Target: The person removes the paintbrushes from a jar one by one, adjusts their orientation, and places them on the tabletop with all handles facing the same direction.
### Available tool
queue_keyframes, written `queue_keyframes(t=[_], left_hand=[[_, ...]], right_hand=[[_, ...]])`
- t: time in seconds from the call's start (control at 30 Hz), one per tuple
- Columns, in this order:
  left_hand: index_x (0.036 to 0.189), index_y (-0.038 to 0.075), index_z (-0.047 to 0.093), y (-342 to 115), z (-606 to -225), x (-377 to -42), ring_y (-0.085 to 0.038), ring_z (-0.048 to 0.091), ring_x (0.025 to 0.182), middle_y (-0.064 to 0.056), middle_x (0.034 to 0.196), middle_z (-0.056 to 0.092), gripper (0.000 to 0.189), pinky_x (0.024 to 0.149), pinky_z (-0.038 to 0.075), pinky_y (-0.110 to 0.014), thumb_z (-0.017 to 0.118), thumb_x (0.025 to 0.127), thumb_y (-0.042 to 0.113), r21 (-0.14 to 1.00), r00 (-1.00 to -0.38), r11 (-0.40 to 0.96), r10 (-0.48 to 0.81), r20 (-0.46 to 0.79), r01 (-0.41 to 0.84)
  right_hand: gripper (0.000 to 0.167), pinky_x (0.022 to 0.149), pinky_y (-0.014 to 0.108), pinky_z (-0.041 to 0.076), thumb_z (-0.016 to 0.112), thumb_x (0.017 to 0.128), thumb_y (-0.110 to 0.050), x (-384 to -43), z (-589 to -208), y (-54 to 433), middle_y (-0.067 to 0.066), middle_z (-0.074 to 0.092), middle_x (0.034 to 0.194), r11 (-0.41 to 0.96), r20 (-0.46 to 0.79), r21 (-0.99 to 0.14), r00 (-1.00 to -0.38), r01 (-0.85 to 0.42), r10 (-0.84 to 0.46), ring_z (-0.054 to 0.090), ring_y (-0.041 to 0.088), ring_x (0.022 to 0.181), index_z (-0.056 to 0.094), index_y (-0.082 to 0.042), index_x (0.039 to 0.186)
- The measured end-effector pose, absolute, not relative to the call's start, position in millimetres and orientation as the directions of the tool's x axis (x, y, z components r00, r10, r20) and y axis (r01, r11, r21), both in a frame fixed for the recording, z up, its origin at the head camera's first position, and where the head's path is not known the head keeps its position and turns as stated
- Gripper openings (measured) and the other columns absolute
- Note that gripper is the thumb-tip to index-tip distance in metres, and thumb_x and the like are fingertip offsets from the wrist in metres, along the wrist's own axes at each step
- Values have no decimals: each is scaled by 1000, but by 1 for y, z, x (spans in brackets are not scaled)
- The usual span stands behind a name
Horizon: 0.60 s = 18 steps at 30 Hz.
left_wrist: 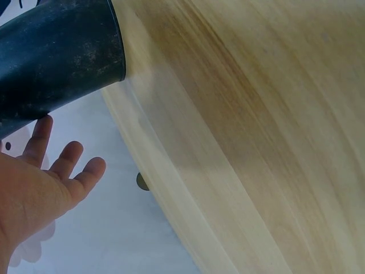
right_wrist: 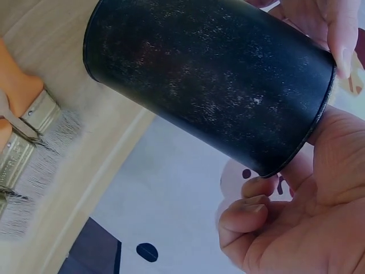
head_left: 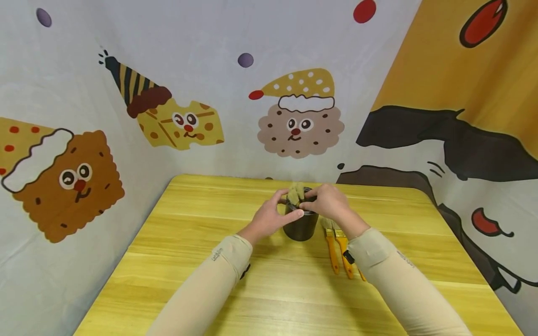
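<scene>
This looks like a small booth or screened-off corner, though whether it stands in a home, a studio or a workshop cannot be told. Taking the head view as a clock face, printed cloth [head_left: 201, 32] closes in from 9 through 12 to 3 o'clock, softly folded near 2, with a cartoon biscuit [head_left: 73, 205] at 9, a party-hatted cheese [head_left: 180, 130] at 10 and a spotted cookie [head_left: 300, 142] at 1. A wood-grain table [head_left: 201, 219] fills 6 o'clock, its far edge close to the cloth, with flat paintbrushes [head_left: 332, 252] lying at 5.
</scene>
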State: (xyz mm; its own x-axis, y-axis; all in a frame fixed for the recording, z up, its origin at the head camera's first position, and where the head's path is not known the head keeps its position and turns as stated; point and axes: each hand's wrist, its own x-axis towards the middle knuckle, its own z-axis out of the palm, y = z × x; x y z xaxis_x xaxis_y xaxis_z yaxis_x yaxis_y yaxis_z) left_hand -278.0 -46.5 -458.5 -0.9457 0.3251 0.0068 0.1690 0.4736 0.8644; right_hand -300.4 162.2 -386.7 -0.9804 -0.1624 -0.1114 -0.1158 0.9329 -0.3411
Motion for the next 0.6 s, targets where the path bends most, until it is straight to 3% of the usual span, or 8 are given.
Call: queue_keyframes(t=[0.1,0.27,0.4,0.6], left_hand=[[164,46,31,-46,-458,-278,-41,57,142,-6,160,52,89,109,51,-63,68,90,79,865,-946,474,325,4,167],[163,47,32,-45,-458,-279,-41,57,142,-4,159,54,88,109,51,-63,68,89,79,867,-944,469,331,5,169],[163,46,33,-45,-458,-279,-41,58,141,-4,158,54,87,109,51,-63,68,90,79,868,-944,468,330,1,165],[165,43,30,-45,-458,-279,-40,56,144,-5,159,53,94,110,50,-64,68,88,81,867,-950,477,311,-11,145]], right_hand=[[47,59,32,48,81,95,-47,-300,-388,164,15,68,147,922,-95,-364,-980,-130,-175,70,29,98,78,-21,133],[41,80,42,59,81,96,-44,-301,-391,168,14,70,143,908,-77,-387,-975,-162,-206,69,36,121,81,-20,129],[37,94,51,59,79,98,-40,-300,-391,169,16,69,141,895,-76,-411,-971,-175,-225,66,38,126,81,-18,128],[34,90,50,59,73,99,-35,-300,-393,167,22,64,143,891,-67,-429,-978,-150,-197,65,37,123,82,-16,126]])
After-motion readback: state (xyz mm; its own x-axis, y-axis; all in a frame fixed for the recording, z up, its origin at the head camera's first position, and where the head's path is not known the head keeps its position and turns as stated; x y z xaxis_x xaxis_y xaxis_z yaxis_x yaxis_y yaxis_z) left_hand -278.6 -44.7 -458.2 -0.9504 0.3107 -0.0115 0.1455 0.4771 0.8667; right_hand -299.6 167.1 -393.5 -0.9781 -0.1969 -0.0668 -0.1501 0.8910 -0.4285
